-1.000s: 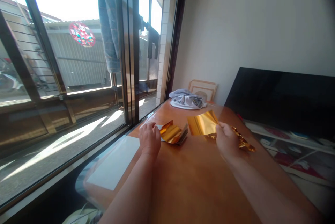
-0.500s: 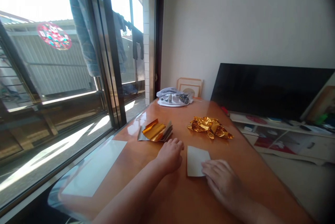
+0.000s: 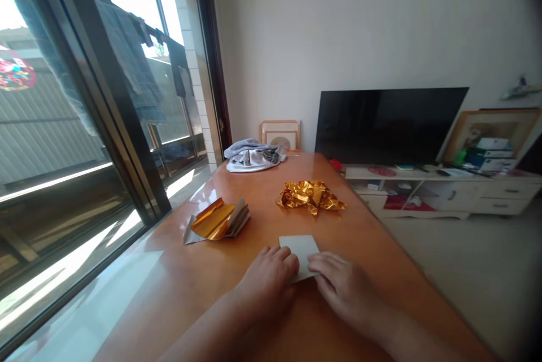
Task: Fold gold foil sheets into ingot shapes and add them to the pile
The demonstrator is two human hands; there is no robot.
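Note:
A small pale square sheet of paper (image 3: 303,246) lies on the table in front of me. My left hand (image 3: 273,271) is at its left edge, fingers curled together over the paper. On the opposite side, my right hand (image 3: 342,280) grips the right edge near the lower corner, with fingers closed. Both thumb tips are partly hidden. Beyond my left hand rests a loose stack of gold foil paper (image 3: 214,219), its top sheet curling up and grey backs showing. A heap of folded, shiny gold foil pieces (image 3: 311,196) sits farther back, past the paper.
The brown table (image 3: 203,288) runs away from me beside a glass sliding door (image 3: 122,125). Folded grey-white clothing (image 3: 254,157) lies at its far end, in front of wooden frames (image 3: 279,127). To the right stand a black television (image 3: 389,125) and a white cabinet (image 3: 457,195).
My left hand has come from beside the foil stack to the paper's left edge. My right hand stays at the paper's right edge. The view has turned right.

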